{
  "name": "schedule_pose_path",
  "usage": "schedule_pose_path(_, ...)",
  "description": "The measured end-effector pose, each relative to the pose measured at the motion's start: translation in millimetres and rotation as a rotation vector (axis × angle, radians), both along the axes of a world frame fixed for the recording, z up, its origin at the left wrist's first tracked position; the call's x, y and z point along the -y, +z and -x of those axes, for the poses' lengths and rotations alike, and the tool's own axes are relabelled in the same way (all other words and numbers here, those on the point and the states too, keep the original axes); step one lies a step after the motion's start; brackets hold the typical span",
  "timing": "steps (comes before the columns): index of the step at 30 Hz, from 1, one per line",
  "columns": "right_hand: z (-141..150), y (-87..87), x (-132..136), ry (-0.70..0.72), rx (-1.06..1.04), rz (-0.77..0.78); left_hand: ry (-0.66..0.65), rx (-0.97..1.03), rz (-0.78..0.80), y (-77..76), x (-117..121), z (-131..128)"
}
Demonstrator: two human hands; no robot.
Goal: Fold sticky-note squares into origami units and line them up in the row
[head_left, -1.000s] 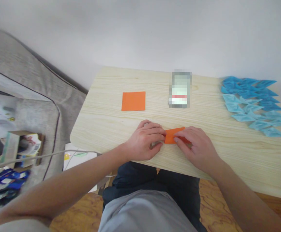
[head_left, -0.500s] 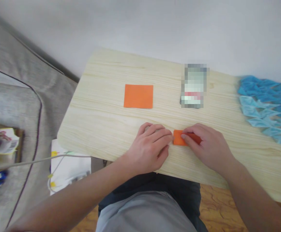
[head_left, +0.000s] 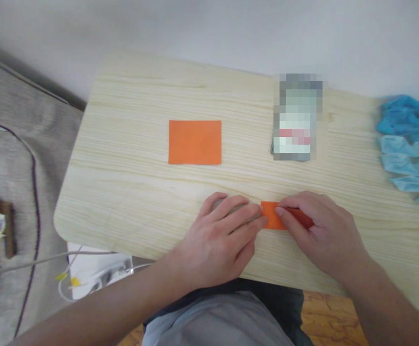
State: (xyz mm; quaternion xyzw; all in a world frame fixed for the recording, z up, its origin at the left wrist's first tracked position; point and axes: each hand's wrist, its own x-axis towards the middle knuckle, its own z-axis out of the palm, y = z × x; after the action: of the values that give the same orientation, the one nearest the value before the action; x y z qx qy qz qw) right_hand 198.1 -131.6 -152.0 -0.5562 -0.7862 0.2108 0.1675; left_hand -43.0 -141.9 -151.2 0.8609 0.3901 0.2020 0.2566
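Note:
A small piece of folded orange paper (head_left: 272, 216) lies near the table's front edge. My right hand (head_left: 324, 234) pinches it between thumb and fingers, and its right part is lifted off the lower layer and shaded. My left hand (head_left: 223, 238) rests palm down on the table with fingers stretched out, its fingertips on the paper's left edge. Much of the right part of the paper is hidden behind my right hand. Farther back, to the left, a flat orange rectangle of paper (head_left: 195, 142) lies on its own.
A phone (head_left: 296, 115), blurred by pixels, lies at the back of the wooden table (head_left: 122, 144). Dark blue folded paper pieces (head_left: 404, 115) and light blue ones (head_left: 404, 161) lie at the right. Cables (head_left: 50, 259) run past the table's left side.
The view has moved closer to the table. My left fingertips have come onto the left edge of the small orange paper. My right hand keeps its pinch.

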Motion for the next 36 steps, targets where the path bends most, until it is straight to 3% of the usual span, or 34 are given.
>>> schedule_pose_path(17,3.5,6.9,-6.5,-0.004,0.038,0.025,-0.008,-0.063,-0.039,1.9,1.2,-1.6)
schedule_pose_path(27,4.6,0.6,7.9,-0.237,0.093,-0.195,-0.003,-0.129,-0.086,1.5,3.8,-1.1)
schedule_pose_path(36,4.9,-6.1,21.1,-0.376,0.053,-0.218,0.012,-0.123,-0.080,3.1,2.6,-3.9)
